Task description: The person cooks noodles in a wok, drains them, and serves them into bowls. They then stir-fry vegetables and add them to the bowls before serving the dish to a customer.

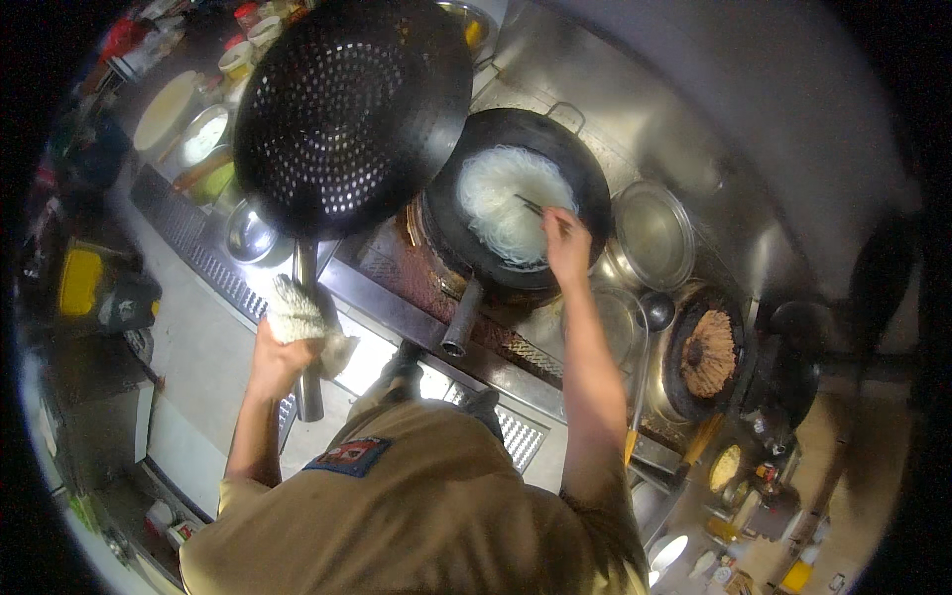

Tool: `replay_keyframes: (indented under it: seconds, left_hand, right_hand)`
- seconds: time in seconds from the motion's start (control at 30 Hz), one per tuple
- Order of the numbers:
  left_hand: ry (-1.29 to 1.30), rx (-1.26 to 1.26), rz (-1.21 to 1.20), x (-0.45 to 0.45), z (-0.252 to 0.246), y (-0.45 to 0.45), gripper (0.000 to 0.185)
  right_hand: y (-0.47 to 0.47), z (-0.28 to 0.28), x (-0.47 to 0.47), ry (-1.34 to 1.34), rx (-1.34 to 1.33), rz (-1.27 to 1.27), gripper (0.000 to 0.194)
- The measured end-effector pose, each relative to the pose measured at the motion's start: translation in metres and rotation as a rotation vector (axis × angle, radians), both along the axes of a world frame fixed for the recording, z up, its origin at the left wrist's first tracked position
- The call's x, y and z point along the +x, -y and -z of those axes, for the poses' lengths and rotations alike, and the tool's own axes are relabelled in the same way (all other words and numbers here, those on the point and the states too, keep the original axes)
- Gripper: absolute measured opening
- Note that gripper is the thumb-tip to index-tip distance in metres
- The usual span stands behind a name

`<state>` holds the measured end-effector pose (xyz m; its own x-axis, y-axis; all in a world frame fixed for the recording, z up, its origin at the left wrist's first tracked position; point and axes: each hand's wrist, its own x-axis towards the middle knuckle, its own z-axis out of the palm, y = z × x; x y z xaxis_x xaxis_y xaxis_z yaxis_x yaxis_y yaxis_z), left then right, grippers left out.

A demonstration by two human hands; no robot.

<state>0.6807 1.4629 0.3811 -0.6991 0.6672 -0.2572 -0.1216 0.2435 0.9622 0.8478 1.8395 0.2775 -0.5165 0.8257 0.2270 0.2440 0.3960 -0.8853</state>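
Observation:
With a pale cloth [297, 312] wrapped around its tubular metal handle, my left hand [286, 353] grips a large perforated wok [327, 134]. This wok is lifted and tilted at the upper left, and light shows through its holes. White, thin noodles [506, 201] lie heaped in a black wok [587, 171] on the stove. My right hand [567, 242] holds dark chopsticks [529, 204] whose tips touch the noodles. The black wok's handle [462, 320] points towards me, untouched by either hand.
Right of the black wok stand a metal pot [654, 234], a ladle [656, 311] and a burner with a brown scrubbing brush [710, 353] on it. Bowls, including a steel bowl [253, 234], line the counter at left. A steel edge [394, 297] runs along the stove front.

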Motion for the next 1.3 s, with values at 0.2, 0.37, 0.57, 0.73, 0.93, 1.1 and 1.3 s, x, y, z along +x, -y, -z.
replay_keyframes:
  seconds: [0.2, 0.37, 0.57, 0.73, 0.93, 1.1, 1.3]
  left_hand:
    - [0.209, -0.007, 0.003, -0.019, 0.017, 0.004, 0.027]
    - [0.13, 0.019, 0.018, -0.025, 0.027, 0.002, 0.029]
    - [0.095, -0.003, 0.048, -0.026, 0.024, -0.001, 0.034]
    - [0.141, 0.024, 0.062, -0.025, 0.022, -0.007, 0.036]
    - [0.149, 0.021, 0.042, -0.02, 0.025, -0.01, 0.036]
    - [0.062, -0.027, 0.055, -0.015, 0.026, -0.014, 0.039]
    - [0.106, 0.036, 0.079, -0.013, 0.025, -0.015, 0.036]
  right_hand:
    - [0.006, -0.006, -0.004, 0.356, 0.247, 0.007, 0.018]
    - [-0.004, -0.005, -0.02, 0.16, 0.085, 0.184, 0.022]
    - [-0.002, 0.005, -0.017, -0.08, -0.097, 0.225, 0.021]
    - [-0.002, 0.009, -0.018, -0.062, -0.18, 0.186, 0.02]
    - [-0.006, 0.018, -0.019, -0.006, -0.182, 0.129, 0.017]
    - [-0.009, 0.012, -0.013, -0.088, -0.066, 0.153, 0.02]
    - [-0.024, 0.001, 0.001, -0.104, -0.04, 0.357, 0.025]
